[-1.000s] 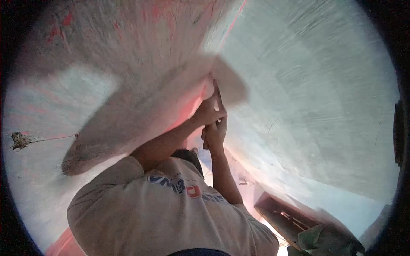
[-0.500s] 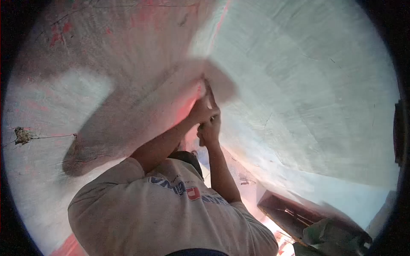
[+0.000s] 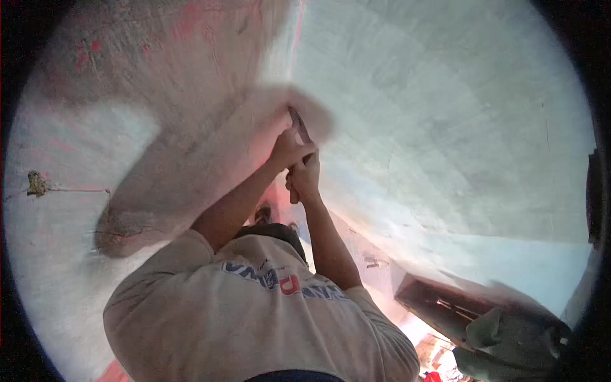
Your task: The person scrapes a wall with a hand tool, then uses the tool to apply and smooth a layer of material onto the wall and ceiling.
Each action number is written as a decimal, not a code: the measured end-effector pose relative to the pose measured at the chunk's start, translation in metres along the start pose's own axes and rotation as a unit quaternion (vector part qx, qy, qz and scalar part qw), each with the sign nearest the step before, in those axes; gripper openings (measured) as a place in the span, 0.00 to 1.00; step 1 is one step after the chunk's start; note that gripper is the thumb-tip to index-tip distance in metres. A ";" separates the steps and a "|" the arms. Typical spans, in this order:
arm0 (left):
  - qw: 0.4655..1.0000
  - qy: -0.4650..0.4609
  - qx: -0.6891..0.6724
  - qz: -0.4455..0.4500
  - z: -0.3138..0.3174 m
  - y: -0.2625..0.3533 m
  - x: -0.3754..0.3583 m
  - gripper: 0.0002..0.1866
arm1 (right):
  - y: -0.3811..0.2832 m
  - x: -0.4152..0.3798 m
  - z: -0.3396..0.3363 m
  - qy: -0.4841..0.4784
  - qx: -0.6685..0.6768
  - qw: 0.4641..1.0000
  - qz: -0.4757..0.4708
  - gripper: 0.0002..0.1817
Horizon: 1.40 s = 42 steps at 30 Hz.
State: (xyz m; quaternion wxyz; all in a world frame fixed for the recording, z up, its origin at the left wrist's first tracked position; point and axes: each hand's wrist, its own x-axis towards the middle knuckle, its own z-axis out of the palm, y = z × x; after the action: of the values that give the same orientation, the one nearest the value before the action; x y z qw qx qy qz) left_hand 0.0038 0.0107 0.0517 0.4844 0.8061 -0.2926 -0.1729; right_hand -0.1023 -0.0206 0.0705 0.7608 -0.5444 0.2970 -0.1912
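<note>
Both my arms reach up to the corner where two wall faces meet. In my right hand [image 3: 306,178] is the handle of a knife [image 3: 299,124] with a long dark blade, fingers wrapped round it. The handle's lower end shows beneath that fist. Just above, my left hand [image 3: 288,150] is closed around the lower part of the blade, its fingers overlapping the right hand. The blade tip points up at the corner, right at the wall surface in this view. A soft shadow of my arms and head falls on the left wall [image 3: 127,140].
Pale smooth plaster covers the right wall [image 3: 445,127]. Red paint patches mark the upper left wall, and a crack runs from a chipped hole [image 3: 37,183]. At lower right, a dark wooden trough-like object [image 3: 439,299] has a green cloth [image 3: 503,337] over it. My feet show below.
The view has tilted slightly, shifting the walls up and left. My hands keep their hold near the corner, and the blade shows more clearly than before.
</note>
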 end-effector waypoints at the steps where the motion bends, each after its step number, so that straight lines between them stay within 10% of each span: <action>1: 1.000 -0.018 -0.007 -0.022 -0.003 0.000 0.005 0.40 | 0.001 -0.003 -0.010 -0.023 -0.011 1.000 0.009 0.15; 16: 1.000 -0.003 0.020 0.023 0.010 -0.003 -0.005 0.39 | -0.004 -0.007 -0.021 -0.051 -0.027 0.998 0.032 0.14; 20: 0.987 -0.087 -0.029 -0.130 -0.010 0.009 0.000 0.41 | 0.020 0.013 -0.015 -0.056 -0.017 0.996 0.071 0.13; 23: 0.995 0.044 -0.018 0.086 0.010 -0.005 -0.010 0.50 | 0.019 0.001 -0.016 -0.036 -0.035 0.999 -0.014 0.13; 31: 0.991 -0.102 -0.056 -0.068 0.040 0.005 -0.027 0.60 | 0.023 -0.015 -0.064 -0.031 -0.085 0.996 0.012 0.19; 40: 0.988 0.001 -0.130 0.083 0.131 0.020 -0.064 0.68 | -0.005 -0.053 -0.124 -0.005 -0.100 0.994 0.047 0.22; 42: 0.990 -0.020 -0.129 -0.048 0.101 0.005 -0.042 0.58 | 0.029 -0.019 -0.104 -0.023 -0.147 0.987 0.062 0.25</action>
State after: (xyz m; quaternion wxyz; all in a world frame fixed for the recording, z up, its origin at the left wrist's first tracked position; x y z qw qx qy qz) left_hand -0.0871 -0.0324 0.0089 0.5695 0.7463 -0.2385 -0.2486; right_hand -0.1863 -0.0736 0.0235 0.6894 -0.6355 0.3369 -0.0853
